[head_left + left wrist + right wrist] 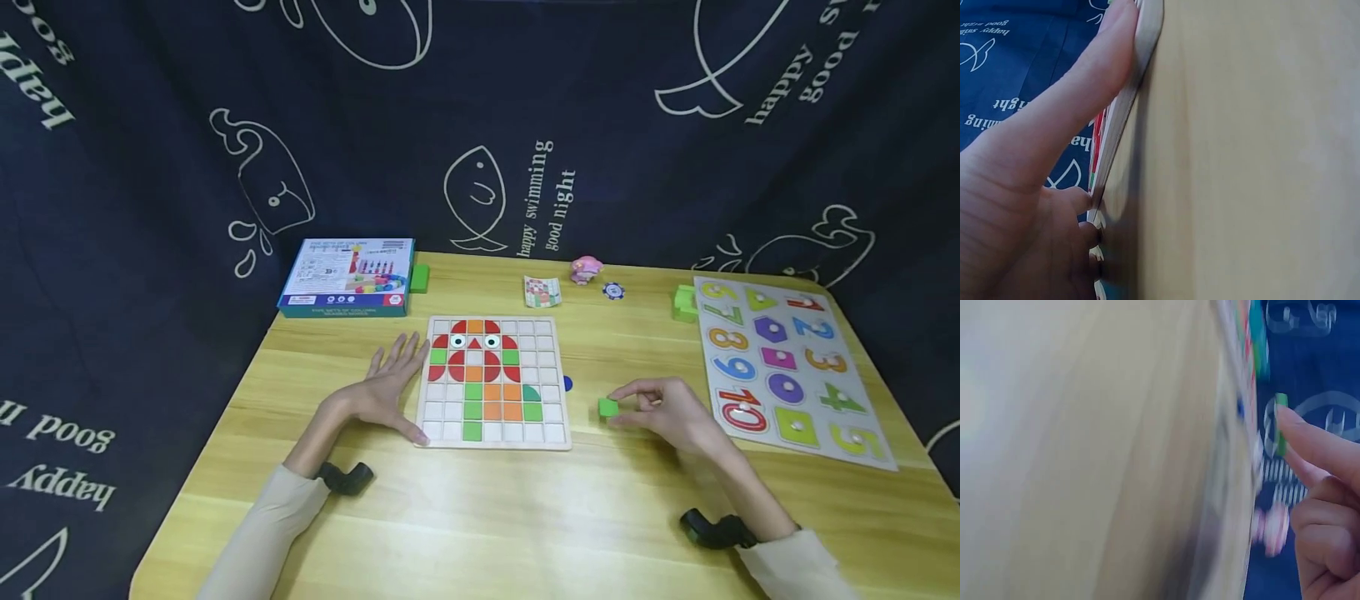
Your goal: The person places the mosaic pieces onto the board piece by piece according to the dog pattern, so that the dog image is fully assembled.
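Observation:
In the head view a wooden grid board lies mid-table, with red, orange, green and white tiles forming a parrot-like picture. My left hand is spread along its left side, the thumb touching the lower left corner and the fingertips near the upper left edge. The left wrist view shows that thumb against the board's rim. To the right of the board, my right hand pinches a green square tile between thumb and index finger. In the right wrist view the green tile appears edge-on, the background blurred.
A boxed bead set stands back left beside a green block. Behind the board are a picture card, a pink figurine and a poker chip. A number puzzle board leans at right. A blue piece touches the grid board's right edge.

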Motion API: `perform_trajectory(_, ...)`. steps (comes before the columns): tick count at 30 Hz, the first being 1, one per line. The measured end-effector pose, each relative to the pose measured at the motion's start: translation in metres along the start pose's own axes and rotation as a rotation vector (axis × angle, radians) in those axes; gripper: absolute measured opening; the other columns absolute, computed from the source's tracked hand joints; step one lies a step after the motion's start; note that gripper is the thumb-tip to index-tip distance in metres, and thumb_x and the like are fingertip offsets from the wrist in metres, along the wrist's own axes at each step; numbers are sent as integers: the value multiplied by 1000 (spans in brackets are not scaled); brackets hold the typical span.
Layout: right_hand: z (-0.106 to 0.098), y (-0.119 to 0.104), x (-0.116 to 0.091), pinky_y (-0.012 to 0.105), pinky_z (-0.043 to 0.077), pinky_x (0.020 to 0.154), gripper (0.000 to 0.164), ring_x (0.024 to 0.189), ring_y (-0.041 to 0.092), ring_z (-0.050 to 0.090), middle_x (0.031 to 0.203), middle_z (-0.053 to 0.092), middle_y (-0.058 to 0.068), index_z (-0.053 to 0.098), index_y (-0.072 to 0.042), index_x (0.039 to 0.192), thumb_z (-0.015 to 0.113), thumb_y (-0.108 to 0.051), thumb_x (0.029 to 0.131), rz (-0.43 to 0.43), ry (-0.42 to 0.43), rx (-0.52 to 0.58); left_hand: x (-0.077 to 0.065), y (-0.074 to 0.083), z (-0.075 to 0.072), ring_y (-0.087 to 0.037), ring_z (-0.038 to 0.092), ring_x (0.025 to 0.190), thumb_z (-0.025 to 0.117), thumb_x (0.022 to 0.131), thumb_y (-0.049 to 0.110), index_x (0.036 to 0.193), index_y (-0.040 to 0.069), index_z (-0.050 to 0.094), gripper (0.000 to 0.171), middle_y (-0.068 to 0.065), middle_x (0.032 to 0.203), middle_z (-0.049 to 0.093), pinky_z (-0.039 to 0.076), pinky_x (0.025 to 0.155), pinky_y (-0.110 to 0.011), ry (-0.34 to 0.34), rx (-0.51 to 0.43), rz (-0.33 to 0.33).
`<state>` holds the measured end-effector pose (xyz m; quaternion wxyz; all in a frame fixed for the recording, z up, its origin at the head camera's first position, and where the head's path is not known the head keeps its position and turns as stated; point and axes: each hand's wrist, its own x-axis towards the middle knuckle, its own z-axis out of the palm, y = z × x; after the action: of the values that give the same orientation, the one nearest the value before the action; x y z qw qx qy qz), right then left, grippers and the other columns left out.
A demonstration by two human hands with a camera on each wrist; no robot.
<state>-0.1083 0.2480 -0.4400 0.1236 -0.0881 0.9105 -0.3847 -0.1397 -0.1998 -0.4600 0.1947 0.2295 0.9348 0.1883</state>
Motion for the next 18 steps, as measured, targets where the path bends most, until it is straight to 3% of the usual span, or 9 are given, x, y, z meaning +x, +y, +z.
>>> perform_trajectory(5,39,-42,13,20,28,46,26,51,9,31,56,35,-4,77,-20,94,86,-22,70,10,-62,109,0,1,0,-34,-20,149,79,49,75,155,16,-12,152,-12,161,-21,-10,118,-61,-4,-2,0)
perform_trajectory(10,71,-63,19,18,24,47,23,50,9,28,52,33,-4,78,-16,88,87,-16,67,10,-104,117,0,3,1,-35,-20,149,80,50,74,155,15,-11,151,-12,161,-21,-10,118,-62,5,-5,18)
perform_trajectory(18,80,-68,20,18,21,48,20,51,9,27,51,31,-5,79,-13,81,89,-12,64,14,-77,87,-3,2,-1,-35,-20,149,80,50,73,155,14,-11,151,-13,161,-22,-10,118,-62,5,1,3)
